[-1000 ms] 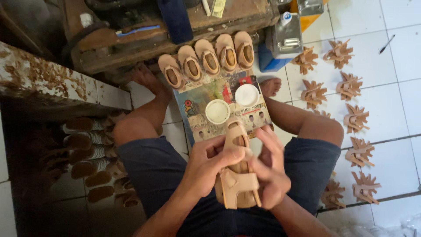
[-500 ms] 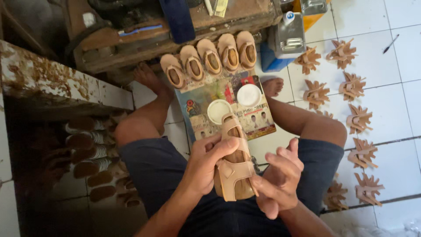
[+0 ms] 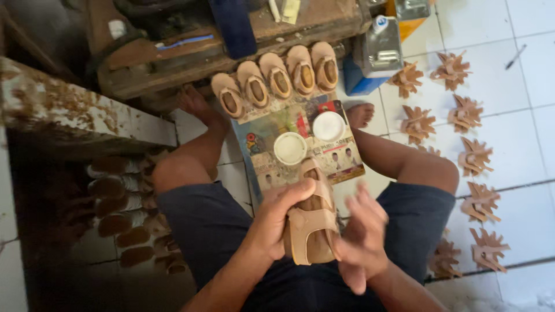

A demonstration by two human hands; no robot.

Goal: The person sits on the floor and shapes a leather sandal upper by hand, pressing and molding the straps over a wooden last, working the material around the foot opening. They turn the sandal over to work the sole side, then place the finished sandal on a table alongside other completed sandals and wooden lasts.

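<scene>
Sandal (image 3: 313,231) sits over your lap, gripped along its side by your left hand (image 3: 277,222). Your right hand (image 3: 361,240), which clasped it a second ago, has come off and hangs open just beside it, fingers spread, slightly blurred. Ahead on the printed sheet (image 3: 341,162) lie two round white lids (image 3: 290,148), with five finished sandals (image 3: 277,78) lined up beyond.

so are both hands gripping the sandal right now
No: only the left hand is wrapped around the tan sandal, while the right hand is open beside it, fingers spread.
</scene>
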